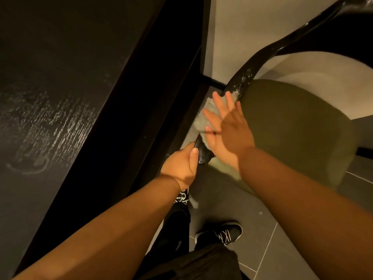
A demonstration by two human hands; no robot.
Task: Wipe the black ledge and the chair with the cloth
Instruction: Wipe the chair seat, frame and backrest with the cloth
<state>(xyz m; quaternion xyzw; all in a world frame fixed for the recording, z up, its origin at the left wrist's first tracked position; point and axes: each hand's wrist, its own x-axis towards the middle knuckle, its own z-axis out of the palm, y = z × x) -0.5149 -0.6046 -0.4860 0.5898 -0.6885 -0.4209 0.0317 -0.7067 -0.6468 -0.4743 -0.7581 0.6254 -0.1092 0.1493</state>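
2 hands work on the chair (pixel 292 128) — left hand (pixel 181 164) grips the black armrest (pixel 262 55) end; right hand (pixel 228 128), fingers (pixel 219 107) straight, presses the cloth (pixel 202 118) flat onto the armrest.

Readable text: you have none in view; no word, brand or number resolves
Near shoe (pixel 220 233): the white criss-cross is lacing, not lettering
Far shoe (pixel 182 197): the white marks are too blurred for you to read
Black ledge (pixel 50 102): pale streaks only
Chair (pixel 292 128): you see no label
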